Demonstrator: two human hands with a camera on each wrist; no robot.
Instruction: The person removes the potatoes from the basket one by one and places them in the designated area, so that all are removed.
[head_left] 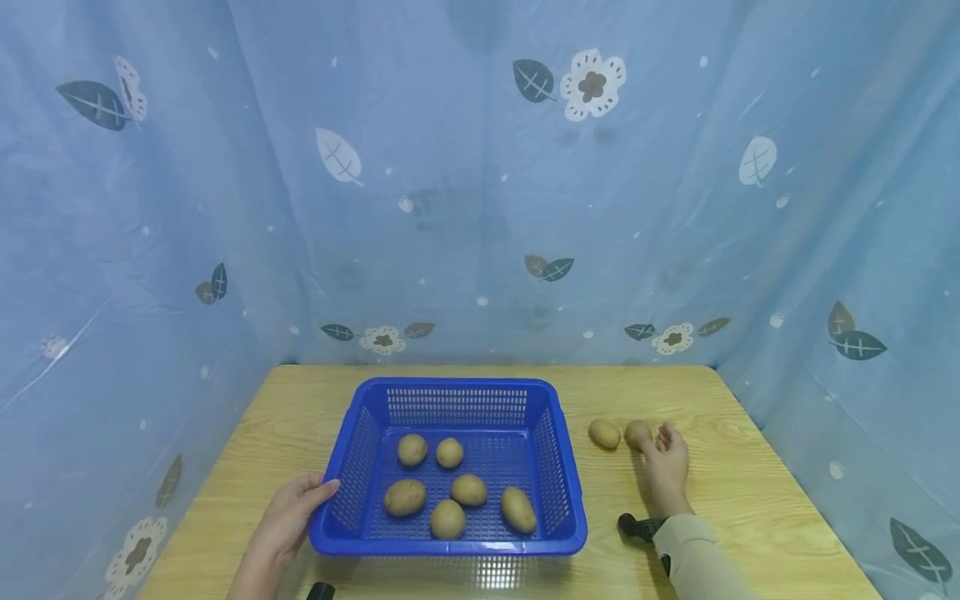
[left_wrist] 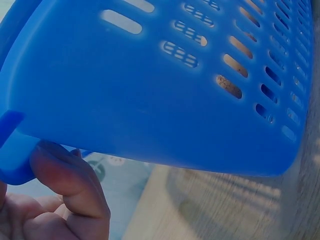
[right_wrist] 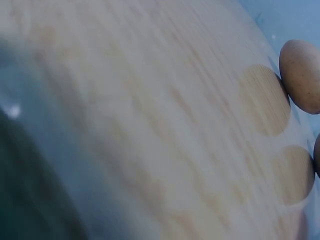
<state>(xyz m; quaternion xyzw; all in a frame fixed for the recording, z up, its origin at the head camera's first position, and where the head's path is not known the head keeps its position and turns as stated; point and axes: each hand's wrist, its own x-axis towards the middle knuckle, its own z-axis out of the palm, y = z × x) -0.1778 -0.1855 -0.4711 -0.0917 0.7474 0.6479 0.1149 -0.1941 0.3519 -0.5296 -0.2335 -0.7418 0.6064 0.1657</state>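
Note:
A blue plastic basket [head_left: 450, 547] with slotted walls stands in the middle of the table. Several potatoes [head_left: 405, 497] lie apart on its floor. On the basket's left rim, my left hand [head_left: 288, 512] grips the edge, and its curled finger shows under the rim in the left wrist view. Right of the basket, two loose potatoes lie side by side: one potato [head_left: 604, 433] nearer the basket, another potato [head_left: 638, 435] beside my right hand [head_left: 667, 467]. The right thumb reaches that nearer potato, with the fingers extended past it. In the right wrist view, a potato [right_wrist: 302, 75] rests on the wood.
The wooden table [head_left: 750, 517] has a light grain and rounded back corners. A blue curtain [head_left: 480, 208] with leaves and flowers surrounds its back and sides. Black camera mounts [head_left: 637, 527] show at the wrists.

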